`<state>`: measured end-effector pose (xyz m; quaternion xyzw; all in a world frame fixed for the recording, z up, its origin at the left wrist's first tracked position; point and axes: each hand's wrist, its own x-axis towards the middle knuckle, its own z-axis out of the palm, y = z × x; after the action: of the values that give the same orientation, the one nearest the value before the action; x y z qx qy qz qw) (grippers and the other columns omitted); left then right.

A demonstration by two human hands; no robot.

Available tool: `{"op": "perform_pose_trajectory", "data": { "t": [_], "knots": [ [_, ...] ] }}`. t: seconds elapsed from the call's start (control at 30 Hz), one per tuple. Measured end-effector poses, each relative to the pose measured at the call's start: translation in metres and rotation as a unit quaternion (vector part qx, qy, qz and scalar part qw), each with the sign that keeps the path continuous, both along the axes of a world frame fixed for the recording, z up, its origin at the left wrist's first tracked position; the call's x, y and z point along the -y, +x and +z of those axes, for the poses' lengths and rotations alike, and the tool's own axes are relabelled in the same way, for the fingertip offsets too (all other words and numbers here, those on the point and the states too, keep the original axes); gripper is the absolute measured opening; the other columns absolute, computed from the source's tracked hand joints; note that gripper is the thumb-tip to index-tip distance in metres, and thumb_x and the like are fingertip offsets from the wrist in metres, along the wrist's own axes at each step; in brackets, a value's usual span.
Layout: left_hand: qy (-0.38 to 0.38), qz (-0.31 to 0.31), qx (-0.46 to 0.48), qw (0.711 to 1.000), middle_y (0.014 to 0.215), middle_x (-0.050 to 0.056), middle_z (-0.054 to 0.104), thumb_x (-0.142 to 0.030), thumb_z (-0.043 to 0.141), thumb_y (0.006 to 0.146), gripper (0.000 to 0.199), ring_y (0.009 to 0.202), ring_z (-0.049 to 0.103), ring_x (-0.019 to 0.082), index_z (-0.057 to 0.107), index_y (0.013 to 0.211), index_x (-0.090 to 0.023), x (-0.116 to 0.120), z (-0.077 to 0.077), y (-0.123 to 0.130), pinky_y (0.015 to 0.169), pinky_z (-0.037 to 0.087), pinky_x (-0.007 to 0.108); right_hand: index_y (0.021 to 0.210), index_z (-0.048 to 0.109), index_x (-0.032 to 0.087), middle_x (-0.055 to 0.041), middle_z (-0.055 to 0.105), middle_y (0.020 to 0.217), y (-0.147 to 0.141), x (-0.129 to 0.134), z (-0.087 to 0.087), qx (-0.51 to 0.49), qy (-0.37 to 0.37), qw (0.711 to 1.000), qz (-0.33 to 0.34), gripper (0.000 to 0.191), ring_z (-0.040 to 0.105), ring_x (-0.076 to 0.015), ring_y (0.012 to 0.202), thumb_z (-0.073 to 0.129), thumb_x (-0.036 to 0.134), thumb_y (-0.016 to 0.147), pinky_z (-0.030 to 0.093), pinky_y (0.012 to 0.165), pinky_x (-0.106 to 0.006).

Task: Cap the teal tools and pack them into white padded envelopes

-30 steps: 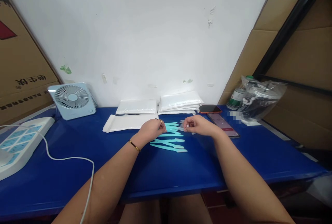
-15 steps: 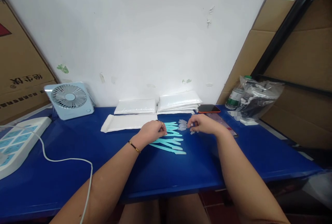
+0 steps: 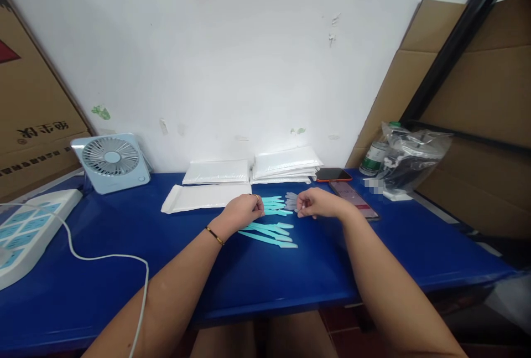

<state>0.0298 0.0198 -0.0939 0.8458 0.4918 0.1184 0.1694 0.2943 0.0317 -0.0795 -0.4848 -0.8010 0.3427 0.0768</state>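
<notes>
Just below the frame's centre, the left hand [image 3: 244, 209] pinches a turquoise stick [image 3: 279, 212]; farther right, the right hand [image 3: 318, 202] curls by clear caps [image 3: 291, 201] (its grip I cannot tell).

The left hand [image 3: 243, 209] is at the turquoise sticks [image 3: 271, 230], the right hand [image 3: 318, 203] at translucent pieces [image 3: 291, 202]

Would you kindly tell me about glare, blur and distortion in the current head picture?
In the head view, highlights shine on the plastic bag and white packets; in the same head view, wide-angle stretch seems to lean the left cardboard box, and fine detail at the left hand and right hand looks soft.
</notes>
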Motion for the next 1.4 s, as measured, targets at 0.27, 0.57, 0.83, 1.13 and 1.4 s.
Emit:
{"op": "perform_pose_trajectory", "data": {
  "t": [0.27,0.57,0.83,1.13,1.4],
  "knots": [
    [0.001,0.01,0.003,1.0,0.079,0.002,0.066,-0.034,0.053,0.078,0.017,0.071,0.059,0.016,0.063,0.079,-0.021,0.001,0.006,-0.002,0.056,0.038,0.024,0.081,0.061,0.015,0.0009,0.059,0.065,-0.008,0.002,0.0,-0.086,0.005,0.996,0.009,0.03,0.053,-0.0092,0.049,0.069,0.04,0.065,0.043,0.049,-0.022],
    [0.012,-0.006,0.013,1.0,0.078,0.0,0.066,-0.035,0.054,0.078,0.017,0.07,0.058,0.015,0.063,0.078,-0.021,0.004,0.007,0.003,0.056,0.037,0.023,0.082,0.063,0.015,0.0003,0.06,0.063,-0.021,0.007,-0.001,-0.083,0.036,0.996,0.025,0.029,0.054,-0.0101,0.05,0.068,0.039,0.067,0.043,0.049,-0.021],
    [0.014,-0.03,-0.011,0.999,0.085,0.001,0.065,-0.041,0.057,0.076,0.022,0.076,0.059,0.016,0.066,0.083,-0.022,0.005,0.008,0.002,0.057,0.039,0.023,0.089,0.067,0.016,-0.0034,0.066,0.076,-0.002,0.007,0.01,-0.073,0.083,0.994,-0.005,0.024,0.058,-0.0128,0.06,0.059,0.034,0.075,0.046,0.056,-0.023],
    [0.108,-0.01,-0.073,0.991,0.095,0.004,0.064,-0.027,0.056,0.077,0.015,0.089,0.056,0.019,0.067,0.085,-0.023,-0.01,-0.005,-0.005,0.072,0.041,0.025,0.072,0.068,0.019,-0.0039,0.066,0.074,0.03,-0.005,0.003,0.139,0.072,0.984,-0.085,0.013,0.059,-0.0178,0.066,0.065,0.015,0.059,0.041,0.054,-0.025],
    [0.129,-0.007,-0.022,0.991,0.082,0.005,0.064,-0.022,0.043,0.083,0.02,0.08,0.056,0.018,0.062,0.077,-0.019,-0.006,-0.001,-0.001,0.069,0.039,0.026,0.067,0.062,0.016,-0.0018,0.062,0.062,0.008,-0.001,0.003,0.033,0.098,0.991,-0.087,0.011,0.055,-0.0135,0.055,0.058,0.012,0.057,0.04,0.049,-0.023]
  ]
}}
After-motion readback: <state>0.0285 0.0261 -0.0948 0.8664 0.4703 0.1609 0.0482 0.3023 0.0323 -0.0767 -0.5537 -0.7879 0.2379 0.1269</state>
